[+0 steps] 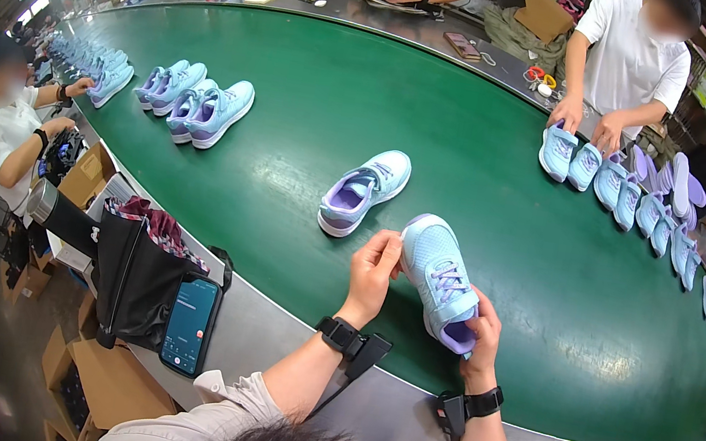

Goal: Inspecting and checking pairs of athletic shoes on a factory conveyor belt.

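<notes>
Got one light-blue sneaker (441,277) gripped in both hands, left hand (373,271) pinching the toe, right hand (482,331) round the heel, near edge of the green belt (486,205), w/ its mate (365,190) lying just beyond to the left, untouched, so pair's approx half handled.

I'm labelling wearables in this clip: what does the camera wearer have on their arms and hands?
Both hands are bare: left hand, right hand. Each wrist carries a black band with a black strap hanging off it. Light beige sleeves are pushed up near the elbows.
</notes>
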Demonstrator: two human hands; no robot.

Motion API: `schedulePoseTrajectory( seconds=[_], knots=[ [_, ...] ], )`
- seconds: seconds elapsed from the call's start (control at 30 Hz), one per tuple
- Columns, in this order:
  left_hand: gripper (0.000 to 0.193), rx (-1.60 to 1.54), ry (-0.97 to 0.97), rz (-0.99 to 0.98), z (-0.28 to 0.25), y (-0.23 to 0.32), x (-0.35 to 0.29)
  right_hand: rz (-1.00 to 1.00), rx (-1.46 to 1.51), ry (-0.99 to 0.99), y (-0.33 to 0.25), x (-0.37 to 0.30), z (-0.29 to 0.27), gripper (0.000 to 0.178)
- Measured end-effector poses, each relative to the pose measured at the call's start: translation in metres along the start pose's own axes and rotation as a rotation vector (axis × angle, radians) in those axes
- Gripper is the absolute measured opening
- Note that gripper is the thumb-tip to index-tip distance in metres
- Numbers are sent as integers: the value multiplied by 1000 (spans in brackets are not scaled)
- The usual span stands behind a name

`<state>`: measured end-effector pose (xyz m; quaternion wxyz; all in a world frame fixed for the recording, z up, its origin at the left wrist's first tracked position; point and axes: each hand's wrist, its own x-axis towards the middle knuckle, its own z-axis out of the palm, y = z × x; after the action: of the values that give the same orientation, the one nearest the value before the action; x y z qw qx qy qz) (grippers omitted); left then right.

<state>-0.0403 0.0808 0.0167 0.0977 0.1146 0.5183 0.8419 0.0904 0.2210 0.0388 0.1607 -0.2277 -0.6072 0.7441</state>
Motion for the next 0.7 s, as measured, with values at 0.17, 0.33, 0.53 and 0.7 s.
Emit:
schedulePoseTrajectory(
  seconds=[0.17,0.33,0.53,0.7],
  knots=[
    [24,-20,4,-37,-2,-1,0,-54,-52,-13,3,0,-4,59],
    [23,-39,-19,-77,4,-2,3,-89,-80,-3,2,2,-7,58],
    [26,130,72,8,-11,5,2,-184,-171,3,11,6,4,54],
    [27,108,53,-13,-3,-31,1,-307,-233,67,20,2,-10,52]
  ],
)
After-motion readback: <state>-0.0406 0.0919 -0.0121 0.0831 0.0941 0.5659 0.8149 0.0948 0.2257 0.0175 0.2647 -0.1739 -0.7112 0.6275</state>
